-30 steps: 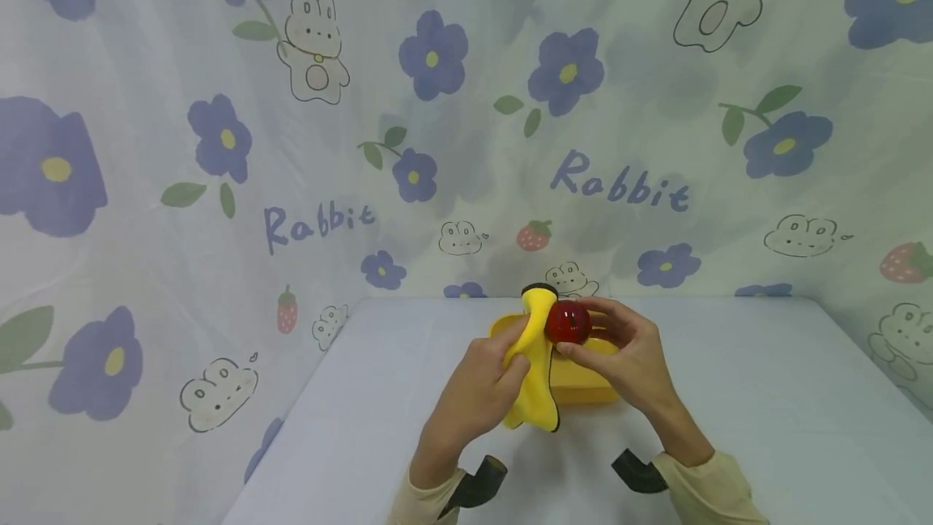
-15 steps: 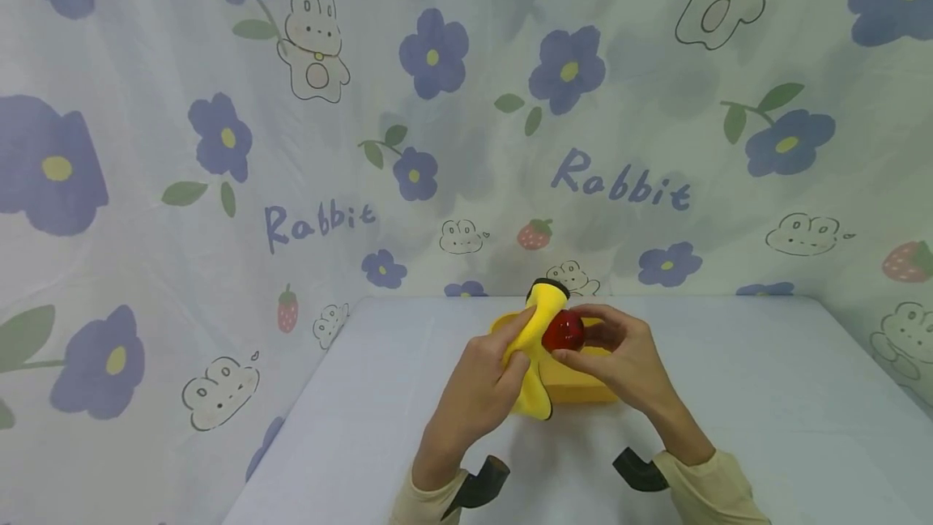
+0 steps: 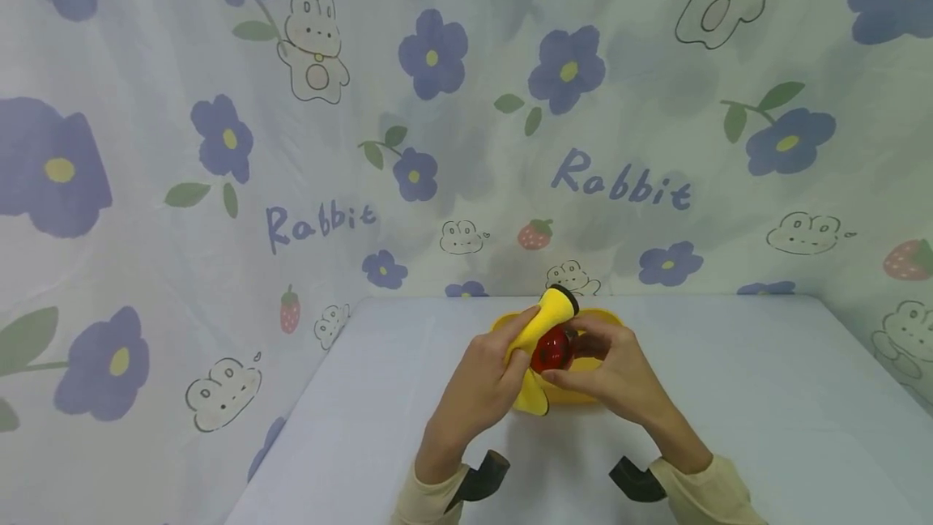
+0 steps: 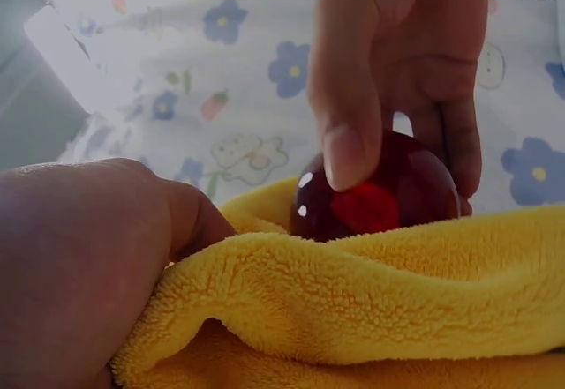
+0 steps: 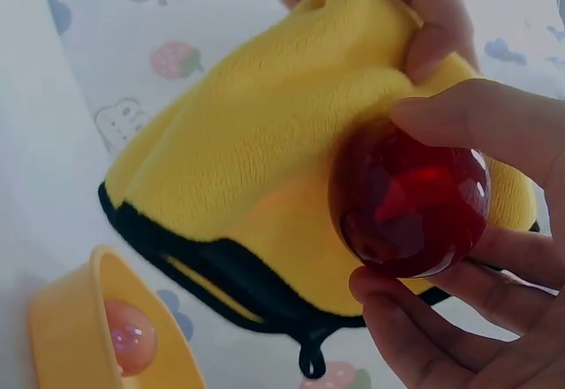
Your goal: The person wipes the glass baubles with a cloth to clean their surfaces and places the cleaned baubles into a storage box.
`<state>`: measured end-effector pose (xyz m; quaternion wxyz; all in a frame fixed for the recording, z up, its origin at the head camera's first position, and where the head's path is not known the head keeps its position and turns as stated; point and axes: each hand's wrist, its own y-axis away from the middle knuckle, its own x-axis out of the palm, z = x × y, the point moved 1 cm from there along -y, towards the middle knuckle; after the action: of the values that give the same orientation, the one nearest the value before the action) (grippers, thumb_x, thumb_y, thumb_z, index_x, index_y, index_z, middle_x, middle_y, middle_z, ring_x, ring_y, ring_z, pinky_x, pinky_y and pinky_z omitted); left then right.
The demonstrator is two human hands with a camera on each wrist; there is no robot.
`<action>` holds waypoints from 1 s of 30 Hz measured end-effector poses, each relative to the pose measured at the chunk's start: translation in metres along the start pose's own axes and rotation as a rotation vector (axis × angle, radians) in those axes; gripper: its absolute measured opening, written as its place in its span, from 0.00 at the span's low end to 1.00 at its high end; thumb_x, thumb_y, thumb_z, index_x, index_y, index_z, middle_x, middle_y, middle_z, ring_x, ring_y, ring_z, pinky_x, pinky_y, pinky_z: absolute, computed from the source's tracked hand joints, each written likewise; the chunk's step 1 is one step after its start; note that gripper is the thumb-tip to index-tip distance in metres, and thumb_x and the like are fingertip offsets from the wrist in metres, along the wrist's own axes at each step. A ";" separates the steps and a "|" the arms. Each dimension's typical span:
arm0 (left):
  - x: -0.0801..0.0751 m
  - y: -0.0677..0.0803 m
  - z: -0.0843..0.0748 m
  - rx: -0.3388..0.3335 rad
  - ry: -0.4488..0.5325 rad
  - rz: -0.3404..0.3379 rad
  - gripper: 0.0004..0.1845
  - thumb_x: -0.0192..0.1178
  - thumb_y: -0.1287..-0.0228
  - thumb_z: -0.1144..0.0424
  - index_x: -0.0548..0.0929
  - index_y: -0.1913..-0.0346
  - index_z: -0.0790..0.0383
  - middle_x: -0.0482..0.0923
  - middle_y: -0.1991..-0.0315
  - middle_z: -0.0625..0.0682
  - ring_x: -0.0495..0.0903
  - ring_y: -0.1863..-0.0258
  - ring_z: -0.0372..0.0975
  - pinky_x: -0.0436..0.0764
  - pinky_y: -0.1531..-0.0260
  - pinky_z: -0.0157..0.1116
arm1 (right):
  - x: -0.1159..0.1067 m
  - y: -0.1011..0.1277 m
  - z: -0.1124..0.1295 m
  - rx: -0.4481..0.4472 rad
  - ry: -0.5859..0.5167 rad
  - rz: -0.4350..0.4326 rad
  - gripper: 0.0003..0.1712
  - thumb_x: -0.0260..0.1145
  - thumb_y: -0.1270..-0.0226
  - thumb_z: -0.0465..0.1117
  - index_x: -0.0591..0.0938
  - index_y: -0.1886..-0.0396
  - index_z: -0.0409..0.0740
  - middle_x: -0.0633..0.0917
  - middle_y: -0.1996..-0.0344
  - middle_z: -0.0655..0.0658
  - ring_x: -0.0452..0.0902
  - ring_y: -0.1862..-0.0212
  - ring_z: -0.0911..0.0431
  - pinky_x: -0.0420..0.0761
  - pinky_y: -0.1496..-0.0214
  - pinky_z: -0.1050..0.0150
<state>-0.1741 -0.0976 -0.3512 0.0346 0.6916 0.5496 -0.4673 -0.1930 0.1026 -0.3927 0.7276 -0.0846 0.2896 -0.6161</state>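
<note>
Over the white table, my left hand [image 3: 477,379] grips a yellow plush cloth [image 3: 548,316], bunched between thumb and fingers. The right wrist view shows the dark edging and small hanging loop of the cloth [image 5: 256,160]. My right hand [image 3: 619,367] pinches a glossy, see-through red ball [image 3: 551,349] between thumb and fingertips. In the right wrist view the red ball [image 5: 410,199] lies against the cloth's face. From the left wrist, the lower part of the ball [image 4: 388,195] is hidden behind a fold of the cloth.
Behind the hands stands a yellow container [image 3: 608,317], largely covered by them in the head view. An orange-pink ball [image 5: 132,340] sits inside it. A curtain [image 3: 466,144] printed with flowers and rabbits hangs behind the table [image 3: 736,395].
The red ball and right hand have shifted left and slightly down, and the ball has turned. The cloth's upper end has swung right over the ball. My left hand has barely moved.
</note>
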 end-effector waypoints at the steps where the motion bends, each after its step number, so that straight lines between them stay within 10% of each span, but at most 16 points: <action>1: 0.000 0.000 0.000 -0.005 0.001 0.006 0.28 0.49 0.30 0.70 0.74 0.27 0.61 0.85 0.45 0.53 0.75 0.72 0.33 0.81 0.67 0.26 | 0.000 0.000 0.001 0.000 -0.003 0.003 0.27 0.83 0.49 0.40 0.86 0.47 0.48 0.88 0.53 0.45 0.87 0.60 0.56 0.87 0.52 0.66; 12: -0.003 -0.001 0.003 -0.115 0.054 0.036 0.21 0.48 0.29 0.65 0.71 0.34 0.60 0.85 0.53 0.53 0.78 0.71 0.34 0.82 0.65 0.26 | -0.001 0.001 0.006 -0.055 -0.053 -0.049 0.28 0.81 0.49 0.34 0.85 0.45 0.44 0.88 0.50 0.43 0.87 0.58 0.58 0.86 0.48 0.68; 30: -0.005 0.000 0.003 -0.047 0.046 0.017 0.27 0.50 0.30 0.66 0.75 0.28 0.60 0.84 0.38 0.52 0.81 0.63 0.35 0.85 0.56 0.28 | -0.006 -0.002 0.003 -0.137 -0.104 -0.207 0.32 0.78 0.50 0.25 0.83 0.42 0.38 0.85 0.46 0.37 0.87 0.53 0.63 0.83 0.44 0.73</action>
<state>-0.1758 -0.1037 -0.3495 0.0422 0.7059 0.5551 -0.4379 -0.1936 0.1067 -0.3873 0.6668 -0.1953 0.2828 -0.6613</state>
